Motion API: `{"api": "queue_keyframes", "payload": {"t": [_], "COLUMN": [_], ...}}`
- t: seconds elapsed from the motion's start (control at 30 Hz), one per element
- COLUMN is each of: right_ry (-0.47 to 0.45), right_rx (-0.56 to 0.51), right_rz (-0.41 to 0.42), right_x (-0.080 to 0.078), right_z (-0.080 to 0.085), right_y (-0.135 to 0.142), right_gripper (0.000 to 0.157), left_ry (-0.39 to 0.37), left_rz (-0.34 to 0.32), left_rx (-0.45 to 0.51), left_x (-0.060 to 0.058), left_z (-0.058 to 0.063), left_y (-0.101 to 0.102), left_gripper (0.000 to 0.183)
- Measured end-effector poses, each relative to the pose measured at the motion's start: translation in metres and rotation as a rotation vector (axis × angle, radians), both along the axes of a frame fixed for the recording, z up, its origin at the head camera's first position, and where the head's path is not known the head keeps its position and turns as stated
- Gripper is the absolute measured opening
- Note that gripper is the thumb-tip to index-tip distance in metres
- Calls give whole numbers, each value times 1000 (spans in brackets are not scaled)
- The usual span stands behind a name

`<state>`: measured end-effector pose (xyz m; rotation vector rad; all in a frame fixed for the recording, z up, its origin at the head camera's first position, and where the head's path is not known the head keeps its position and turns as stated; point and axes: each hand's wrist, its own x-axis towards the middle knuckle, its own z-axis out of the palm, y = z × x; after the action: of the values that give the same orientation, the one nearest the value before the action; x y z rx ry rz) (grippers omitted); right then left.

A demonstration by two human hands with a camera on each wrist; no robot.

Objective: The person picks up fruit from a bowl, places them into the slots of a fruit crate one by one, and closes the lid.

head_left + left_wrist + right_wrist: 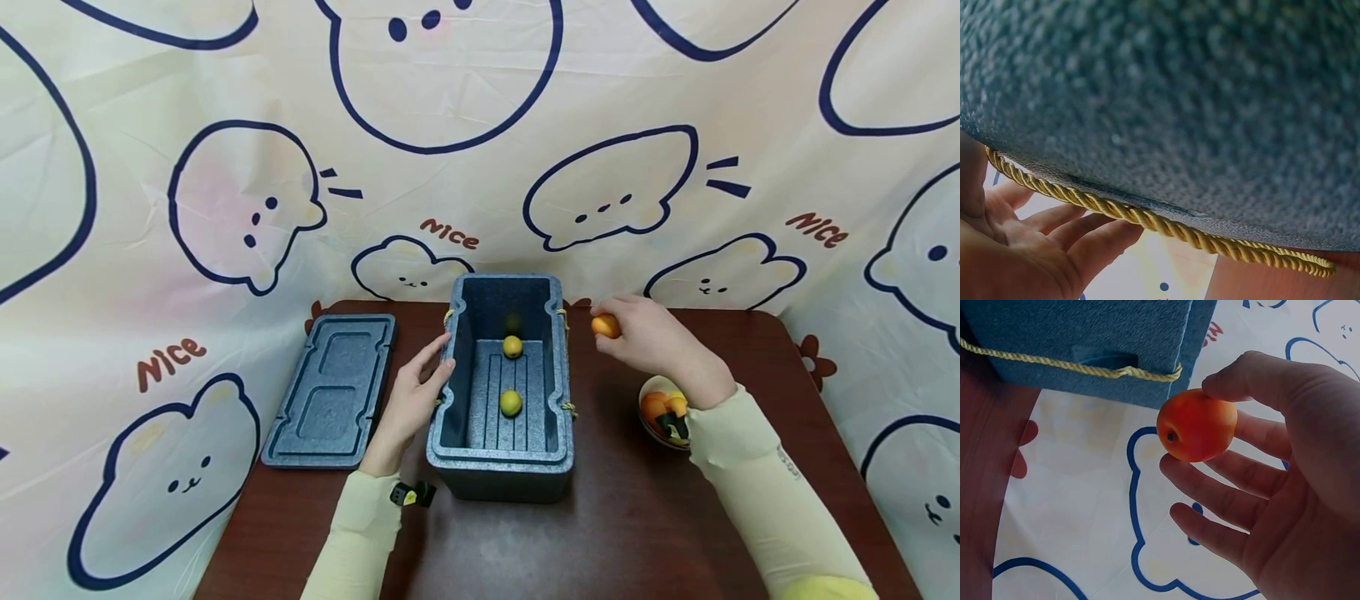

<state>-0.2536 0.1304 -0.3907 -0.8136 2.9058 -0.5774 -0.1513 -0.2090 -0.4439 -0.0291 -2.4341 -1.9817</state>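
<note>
A blue-grey open box (501,461) with yellow rope handles stands mid-table. Inside, two small yellow round fruits (511,403) lie on the ridged floor, one nearer and one farther. At the box's left rim rests my left hand (408,392), its fingers loosely extended along the outer wall beside the rope (1160,228). To the right of the box, my right hand (660,337) pinches a small orange-red fruit (1196,428) between thumb and fingers, raised above the table and outside the box.
Left of the box lies its flat blue-grey lid (330,392). Below the right forearm a small bowl (642,415) holds orange, yellow and dark pieces, partly covered by the sleeve. A printed white cloth (450,192) hangs behind the brown table (607,533).
</note>
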Motion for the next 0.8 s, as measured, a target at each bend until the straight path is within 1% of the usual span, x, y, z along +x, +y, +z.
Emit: {"api": "queue_keyframes", "payload": {"t": [0.1,0.2,0.3,0.33,0.5,0.57,0.63,0.8], "right_ry": [1,4,9,11,23,28,31,32], "right_rx": [-6,-13,-12,-10,10,17,20,18], "right_rz": [11,26,38,44,58,60,63,89], "right_x": [-1,-1,-1,-1,-1,-1,-1,-1], "right_z": [3,7,10,11,14,14,16,19], "right_y": [-6,-12,-17,-19,-27,-29,-32,-37], "right_gripper": [37,37,37,37,39,39,39,38], "left_ry": [-2,13,17,10,-17,-20,-17,-16], "left_rz": [12,15,14,12,-1,-7,-7,4], "left_rx": [9,5,13,11,-13,-22,-18,-2], "left_x": [-6,-7,-8,-7,3,6,4,-5], "left_z": [-15,-19,-20,-18,10,17,14,-8], "left_y": [-4,-6,-5,-5,3,5,4,-2], "left_gripper": [49,48,49,49,49,49,49,49]}}
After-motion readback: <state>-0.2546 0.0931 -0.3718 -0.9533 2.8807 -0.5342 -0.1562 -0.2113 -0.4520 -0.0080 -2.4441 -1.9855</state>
